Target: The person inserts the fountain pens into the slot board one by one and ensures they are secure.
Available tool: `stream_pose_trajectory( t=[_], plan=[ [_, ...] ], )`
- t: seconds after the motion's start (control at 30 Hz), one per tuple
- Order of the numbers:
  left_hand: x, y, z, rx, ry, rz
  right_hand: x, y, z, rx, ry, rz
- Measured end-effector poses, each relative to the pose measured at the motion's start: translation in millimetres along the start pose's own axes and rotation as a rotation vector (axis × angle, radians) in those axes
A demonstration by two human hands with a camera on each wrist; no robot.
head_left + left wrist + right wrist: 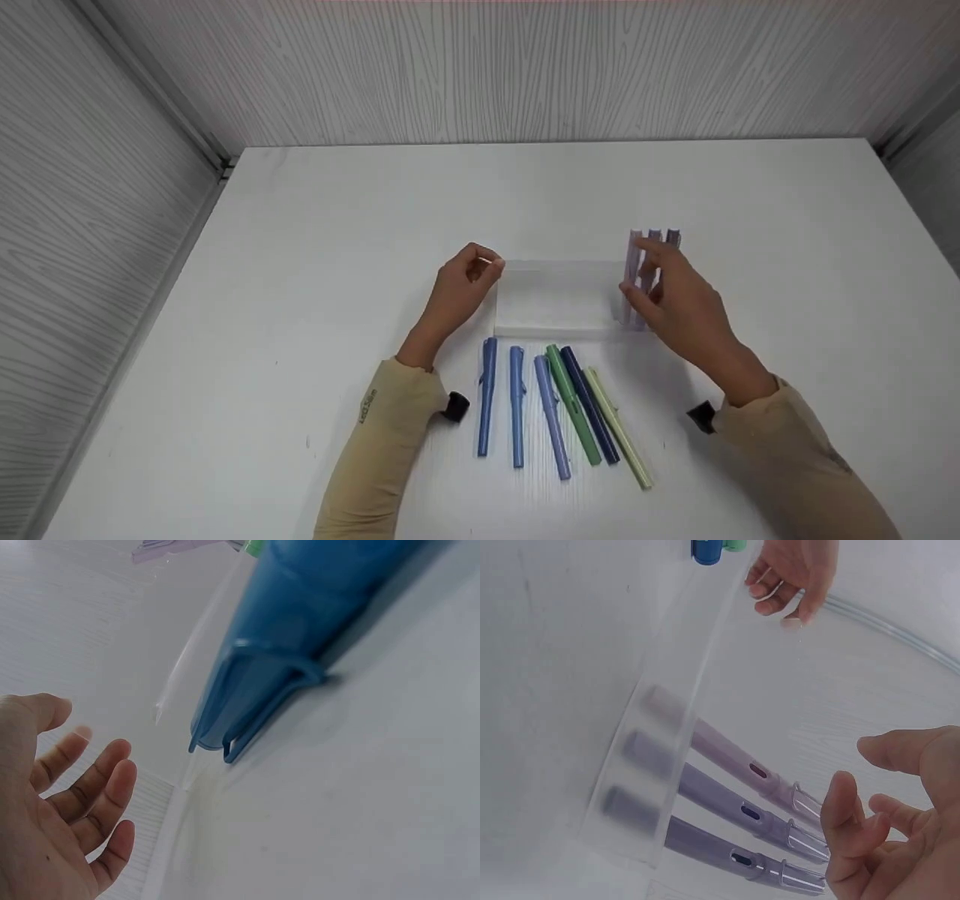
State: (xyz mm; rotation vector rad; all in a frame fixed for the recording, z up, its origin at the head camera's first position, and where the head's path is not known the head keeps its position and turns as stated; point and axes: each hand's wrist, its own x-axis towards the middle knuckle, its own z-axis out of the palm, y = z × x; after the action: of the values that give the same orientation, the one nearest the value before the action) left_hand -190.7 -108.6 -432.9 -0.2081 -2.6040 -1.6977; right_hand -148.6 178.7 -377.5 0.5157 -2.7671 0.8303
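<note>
A clear plastic box [562,332] stands on the table. Three purple fountain pens lean upright in its right end: a pale one [739,757], a middle one [731,806] and a darker one [705,844], clips at the top. My left hand [463,286] pinches the box's upper left corner between thumb and index finger; one fingertip shows through the plastic. Beside the purple pens is my right hand [686,304], thumb and index finger apart, with nothing gripped. Its fingers are close to the caps; whether they touch is hard to tell.
In front of the box lie several capped pens: dark blue [487,397], light blue [517,409], periwinkle [553,420], green [574,405], navy [590,405] and yellow-green [619,427]. Wood-grain panels [480,75] bound the white table [337,225] at the back and sides.
</note>
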Motion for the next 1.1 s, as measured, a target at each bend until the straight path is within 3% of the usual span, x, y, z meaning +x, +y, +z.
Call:
stream_pose_trajectory(
  t=[0.23, 0.67, 1.1],
  plan=[
    [-0.6, 1.1, -1.8, 0.022, 0.015, -0.017, -5.6, -7.1, 2.3, 0.023, -0.111, 0.054],
    [-0.2, 0.0, 0.5, 0.036, 0.008, -0.034, -20.1, 5.6, 7.5, 0.033, -0.227, -0.07],
    [-0.6, -1.1, 0.9, 0.019, -0.007, -0.023, -27.2, 15.5, 5.5, 0.168, -0.592, -0.091]
  ],
)
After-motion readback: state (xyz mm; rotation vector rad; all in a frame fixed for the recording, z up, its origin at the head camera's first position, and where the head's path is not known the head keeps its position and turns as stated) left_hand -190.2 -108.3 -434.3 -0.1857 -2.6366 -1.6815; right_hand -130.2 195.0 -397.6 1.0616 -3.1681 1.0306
